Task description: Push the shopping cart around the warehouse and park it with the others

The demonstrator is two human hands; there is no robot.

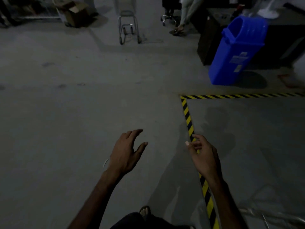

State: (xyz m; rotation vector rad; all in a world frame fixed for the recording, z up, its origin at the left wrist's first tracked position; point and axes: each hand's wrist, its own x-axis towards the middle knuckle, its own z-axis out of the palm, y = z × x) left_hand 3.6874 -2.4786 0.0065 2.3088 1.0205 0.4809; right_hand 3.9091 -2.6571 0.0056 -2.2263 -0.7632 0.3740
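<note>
Hanging loose, both hands; striped tape edges bare floor.

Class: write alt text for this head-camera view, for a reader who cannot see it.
Two empty hands, left and right, reach out over a grey concrete floor. Yellow-black tape marks a corner; a blue bin stands beyond.

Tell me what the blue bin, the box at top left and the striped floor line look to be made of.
Blue bin: likely moulded plastic, smooth with a slight sheen, uniform colour. Box: corrugated cardboard by its look, matte brown with open flaps. Striped floor line: probably adhesive hazard tape, flat yellow-and-black bands on the concrete-looking floor; paint cannot be ruled out.
</note>
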